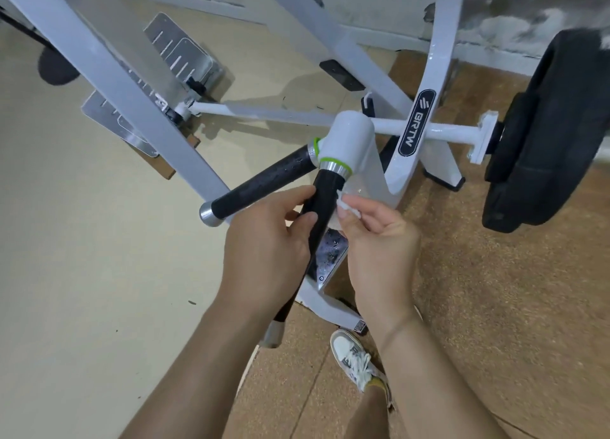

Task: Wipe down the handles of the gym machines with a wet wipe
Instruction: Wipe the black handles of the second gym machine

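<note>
One view only: head-worn, wide-angle. Faces forward and steeply down over both forearms. Left hand (264,240), right hand (379,240), handle (325,197) and wipe (347,207) sit close at frame centre. Floor (82,273) fills left; wall (396,6) along top edge; shoe (355,356) lower centre.

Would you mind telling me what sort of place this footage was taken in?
Most likely a gym: a white machine frame with a BRTW badge, a black weight plate loaded on its peg, and two black grip handles meeting at a green-ringed hub.
</note>
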